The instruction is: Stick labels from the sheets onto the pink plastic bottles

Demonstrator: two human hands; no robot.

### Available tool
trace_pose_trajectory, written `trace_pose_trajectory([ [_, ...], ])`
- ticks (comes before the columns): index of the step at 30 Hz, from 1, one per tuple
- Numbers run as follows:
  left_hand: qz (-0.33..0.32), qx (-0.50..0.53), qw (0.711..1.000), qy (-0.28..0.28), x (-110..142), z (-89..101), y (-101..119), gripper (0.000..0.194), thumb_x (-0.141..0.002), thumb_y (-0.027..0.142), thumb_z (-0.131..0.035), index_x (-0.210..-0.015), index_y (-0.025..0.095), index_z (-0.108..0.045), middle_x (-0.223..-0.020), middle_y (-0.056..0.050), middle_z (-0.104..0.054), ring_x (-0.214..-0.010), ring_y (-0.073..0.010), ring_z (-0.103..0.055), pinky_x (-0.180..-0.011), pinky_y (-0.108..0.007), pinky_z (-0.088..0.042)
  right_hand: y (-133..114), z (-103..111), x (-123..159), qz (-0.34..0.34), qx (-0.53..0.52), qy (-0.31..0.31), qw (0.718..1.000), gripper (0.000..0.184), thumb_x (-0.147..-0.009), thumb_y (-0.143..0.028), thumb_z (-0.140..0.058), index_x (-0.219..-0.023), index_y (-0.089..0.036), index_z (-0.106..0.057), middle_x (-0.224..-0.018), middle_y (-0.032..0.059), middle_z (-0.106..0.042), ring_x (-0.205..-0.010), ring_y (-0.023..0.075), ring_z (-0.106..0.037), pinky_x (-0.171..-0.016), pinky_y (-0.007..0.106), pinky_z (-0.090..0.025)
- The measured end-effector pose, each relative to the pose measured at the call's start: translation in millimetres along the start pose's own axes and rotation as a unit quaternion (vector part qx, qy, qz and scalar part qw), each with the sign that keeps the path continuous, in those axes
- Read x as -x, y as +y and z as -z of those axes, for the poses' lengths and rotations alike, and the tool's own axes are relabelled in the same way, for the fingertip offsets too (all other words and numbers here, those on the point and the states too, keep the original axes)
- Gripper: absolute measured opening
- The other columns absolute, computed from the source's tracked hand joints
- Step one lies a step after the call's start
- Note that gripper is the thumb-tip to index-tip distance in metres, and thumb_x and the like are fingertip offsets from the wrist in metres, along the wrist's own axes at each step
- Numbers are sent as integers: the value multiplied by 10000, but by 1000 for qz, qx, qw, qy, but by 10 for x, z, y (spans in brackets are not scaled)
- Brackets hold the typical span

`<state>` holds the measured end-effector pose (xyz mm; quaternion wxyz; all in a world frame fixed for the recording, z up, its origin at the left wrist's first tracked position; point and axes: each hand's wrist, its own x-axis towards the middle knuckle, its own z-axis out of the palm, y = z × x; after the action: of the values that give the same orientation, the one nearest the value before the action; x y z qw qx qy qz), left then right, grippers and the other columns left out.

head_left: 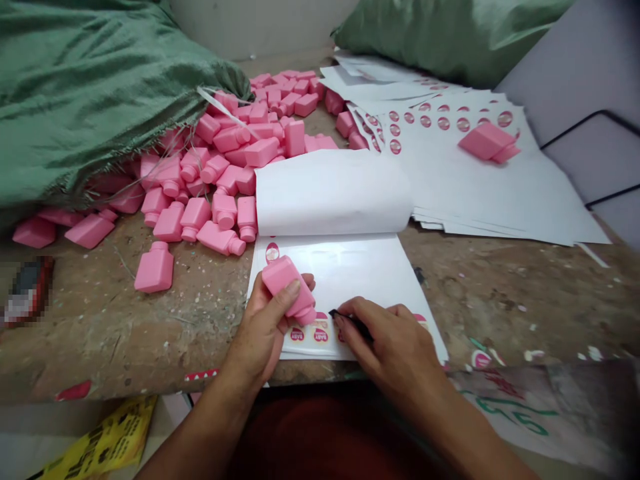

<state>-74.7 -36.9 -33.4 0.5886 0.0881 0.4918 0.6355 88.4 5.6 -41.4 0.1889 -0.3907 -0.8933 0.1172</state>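
My left hand point(265, 327) is closed around a small pink plastic bottle point(287, 283), holding it tilted just above a white sticker sheet point(360, 273). My right hand point(390, 340) pinches a thin dark pointed tool point(347, 320) whose tip rests on the sheet near round pink "BABY" stickers point(320, 335) along its near edge. The sheet's upper layer is curled back away from me.
A heap of pink bottles point(235, 153) spills from a green woven sack point(85, 93) at the left. Used sticker sheets point(480, 180) lie at the right with one pink bottle point(489, 142) on top. Another green sack point(450, 33) lies behind. The worn table edge point(150, 373) runs near me.
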Motion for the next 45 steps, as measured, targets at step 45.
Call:
trace_pose_trajectory([
  [45,40,85,995,17,-61,55,48,395,-811,289,-700,-1166,170,-572,-1057,-110,-707,-1030,-249,-673,-919,-395,-516,-24,162,217,-46,-196,-162,966,369,-884,-343,-617,-1242,-271,-668,-1020,63,-754,-846,289,-698,-770,456,-539],
])
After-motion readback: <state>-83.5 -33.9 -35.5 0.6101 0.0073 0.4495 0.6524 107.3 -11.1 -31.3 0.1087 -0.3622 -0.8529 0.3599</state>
